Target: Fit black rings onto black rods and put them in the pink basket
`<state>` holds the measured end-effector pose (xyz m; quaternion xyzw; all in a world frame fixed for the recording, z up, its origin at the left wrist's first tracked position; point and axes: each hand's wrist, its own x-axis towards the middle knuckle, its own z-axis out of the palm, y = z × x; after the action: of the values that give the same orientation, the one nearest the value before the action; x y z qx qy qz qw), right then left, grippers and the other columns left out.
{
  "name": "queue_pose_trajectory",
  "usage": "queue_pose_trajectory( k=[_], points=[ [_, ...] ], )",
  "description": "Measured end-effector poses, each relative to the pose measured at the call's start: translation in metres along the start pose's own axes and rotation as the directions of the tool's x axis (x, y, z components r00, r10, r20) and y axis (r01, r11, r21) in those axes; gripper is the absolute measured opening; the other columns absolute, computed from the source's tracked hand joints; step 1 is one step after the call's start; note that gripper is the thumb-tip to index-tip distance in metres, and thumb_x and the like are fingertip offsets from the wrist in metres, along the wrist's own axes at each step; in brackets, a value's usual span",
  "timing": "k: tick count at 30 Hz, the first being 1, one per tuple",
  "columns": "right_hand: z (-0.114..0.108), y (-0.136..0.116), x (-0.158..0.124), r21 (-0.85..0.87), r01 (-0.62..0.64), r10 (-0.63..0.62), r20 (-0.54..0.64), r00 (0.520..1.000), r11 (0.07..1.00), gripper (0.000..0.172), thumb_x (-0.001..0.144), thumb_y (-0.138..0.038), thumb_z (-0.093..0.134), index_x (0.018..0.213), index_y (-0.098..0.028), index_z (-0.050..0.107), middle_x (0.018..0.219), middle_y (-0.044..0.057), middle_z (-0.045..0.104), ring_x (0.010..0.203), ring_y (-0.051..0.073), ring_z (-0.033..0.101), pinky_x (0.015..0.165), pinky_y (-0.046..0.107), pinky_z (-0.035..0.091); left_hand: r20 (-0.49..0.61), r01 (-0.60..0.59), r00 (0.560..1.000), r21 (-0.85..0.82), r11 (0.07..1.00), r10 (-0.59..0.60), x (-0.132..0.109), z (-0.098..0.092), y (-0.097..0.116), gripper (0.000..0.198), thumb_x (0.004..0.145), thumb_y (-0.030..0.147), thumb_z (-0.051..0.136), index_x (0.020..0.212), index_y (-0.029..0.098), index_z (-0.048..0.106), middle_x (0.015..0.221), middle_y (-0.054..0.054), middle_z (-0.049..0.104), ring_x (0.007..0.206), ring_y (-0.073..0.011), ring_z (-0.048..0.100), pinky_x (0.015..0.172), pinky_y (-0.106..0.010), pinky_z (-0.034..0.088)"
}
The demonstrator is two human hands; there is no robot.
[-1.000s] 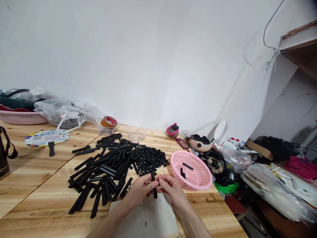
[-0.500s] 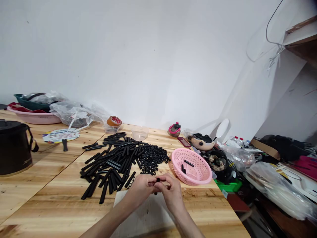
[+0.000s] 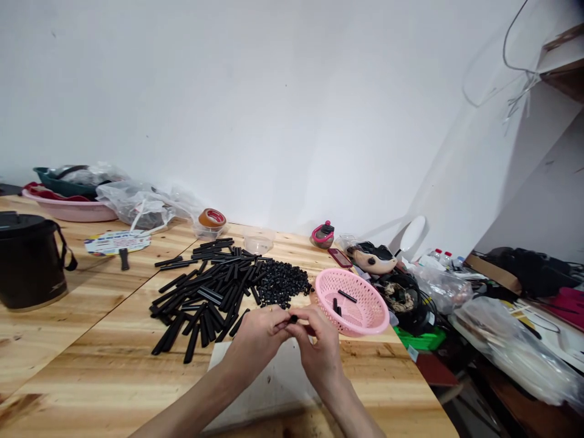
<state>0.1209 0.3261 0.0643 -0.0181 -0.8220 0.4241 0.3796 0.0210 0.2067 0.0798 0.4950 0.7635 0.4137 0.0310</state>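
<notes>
My left hand [image 3: 259, 334] and my right hand [image 3: 320, 347] meet above a pale sheet [image 3: 274, 389] at the table's front. Between the pinched fingertips of both is a black tube [image 3: 293, 319], showing only its round dark end; the fingers cover the rest. Just beyond my left hand lies a loose heap of black tubes [image 3: 214, 298]. Beside that heap is a pile of small black pieces [image 3: 283, 281]. A pink perforated basket [image 3: 381, 316], right of my right hand, has a few black tubes in it.
A black lidded bucket [image 3: 30, 261] stands at the left, near a paper fan [image 3: 116, 242]. Brown tape [image 3: 212, 218] rests on a clear tub. Toward the wall sit a pink-handled jar [image 3: 323, 236] and a phone [image 3: 340, 258]. Bags and cables clutter the right side.
Both hands have risen slightly, still pinched together on the black tube, whose end now tilts a little differently. The camera view has shifted slightly. Basket and heaps stay put.
</notes>
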Motion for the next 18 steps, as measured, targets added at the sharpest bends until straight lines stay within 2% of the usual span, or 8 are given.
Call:
queue_pose_trajectory(
  k=[2, 5, 9, 13, 15, 18],
  points=[
    [0.004, 0.004, -0.005, 0.002, -0.043, 0.043, 0.008, 0.999, 0.999, 0.017, 0.085, -0.015, 0.057, 0.093, -0.022, 0.069, 0.086, 0.004, 0.064, 0.078, 0.019, 0.060, 0.064, 0.026, 0.048, 0.028, 0.067, 0.997, -0.021, 0.998, -0.066, -0.004, 0.005, -0.003, 0.017, 0.082, 0.020, 0.054, 0.077, 0.020, 0.070, 0.081, -0.005, 0.071, 0.077, -0.0195, 0.059, 0.071, -0.027, 0.036],
    [0.015, 0.020, -0.013, 0.034, -0.184, 0.182, 0.054, 0.982, 0.982, 0.013, 0.082, -0.015, 0.056, 0.082, -0.020, 0.068, 0.076, 0.003, 0.061, 0.072, 0.018, 0.057, 0.060, 0.025, 0.043, 0.079, 0.151, 0.986, -0.031, 0.988, -0.148, -0.009, 0.014, -0.016, 0.016, 0.075, 0.017, 0.056, 0.062, 0.018, 0.066, 0.067, -0.003, 0.067, 0.070, -0.0193, 0.057, 0.065, -0.027, 0.034],
    [0.022, 0.031, -0.003, 0.211, -0.395, 0.370, 0.150, 0.917, 0.894, 0.004, 0.074, -0.022, 0.068, 0.072, -0.019, 0.068, 0.069, 0.001, 0.060, 0.067, 0.016, 0.053, 0.061, 0.025, 0.040, 0.166, 0.255, 0.958, -0.120, 0.960, -0.233, -0.001, 0.014, -0.031, 0.026, 0.071, 0.033, 0.066, 0.050, 0.018, 0.060, 0.049, 0.001, 0.055, 0.054, -0.0161, 0.051, 0.053, -0.025, 0.030],
    [0.016, 0.025, 0.017, 0.312, -0.544, 0.470, 0.284, 0.836, 0.779, 0.027, 0.069, -0.041, 0.074, 0.066, -0.016, 0.064, 0.055, -0.003, 0.053, 0.050, 0.012, 0.047, 0.050, 0.023, 0.038, 0.326, 0.378, 0.902, -0.280, 0.882, -0.283, 0.012, 0.005, -0.033, 0.036, 0.066, 0.051, 0.069, 0.054, 0.017, 0.062, 0.047, 0.002, 0.055, 0.048, -0.0148, 0.052, 0.047, -0.023, 0.037],
    [0.011, 0.019, 0.024, 0.351, -0.607, 0.507, 0.340, 0.792, 0.713, 0.034, 0.069, -0.047, 0.074, 0.069, -0.015, 0.064, 0.058, -0.002, 0.057, 0.050, 0.012, 0.050, 0.051, 0.024, 0.042, 0.368, 0.425, 0.881, -0.340, 0.839, -0.297, 0.015, 0.002, -0.031, 0.041, 0.063, 0.056, 0.069, 0.054, 0.017, 0.059, 0.048, 0.002, 0.055, 0.047, -0.0142, 0.053, 0.047, -0.023, 0.041],
    [0.004, 0.013, 0.028, 0.401, -0.664, 0.540, 0.387, 0.747, 0.631, 0.035, 0.069, -0.047, 0.075, 0.071, -0.014, 0.065, 0.063, 0.001, 0.062, 0.054, 0.013, 0.057, 0.054, 0.025, 0.048, 0.389, 0.468, 0.865, -0.397, 0.790, -0.317, 0.019, -0.001, -0.025, 0.050, 0.060, 0.065, 0.070, 0.055, 0.017, 0.057, 0.049, 0.002, 0.054, 0.047, -0.0128, 0.052, 0.048, -0.023, 0.043]
  ],
)
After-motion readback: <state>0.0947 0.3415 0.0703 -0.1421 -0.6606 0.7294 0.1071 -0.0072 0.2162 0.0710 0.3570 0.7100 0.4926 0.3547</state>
